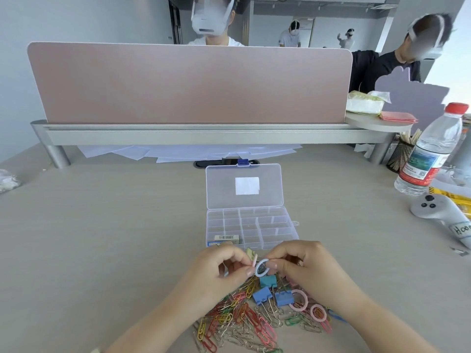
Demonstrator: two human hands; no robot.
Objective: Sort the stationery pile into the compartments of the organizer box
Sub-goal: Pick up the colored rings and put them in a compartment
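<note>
The left grip (224, 271) and right grip (305, 268) jointly pinch a small light-blue oval plastic ring (262, 268), held just above the mixed pile of coloured paper clips and blue binder clips (254, 319). The clear plastic compartmented organizer box (254, 225) lies open directly ahead, just beyond both grips, with its long axis crosswise. Neither grip is clearly nearer.

Controller (433, 208) handle beyond right edge

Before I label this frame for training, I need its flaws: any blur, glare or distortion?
Head view: the wide-angle lens bows the pink divider; light is soft and even, with faint shadows under the left hand and right hand; the blue ring between them looks slightly soft; no strong glare.
</note>
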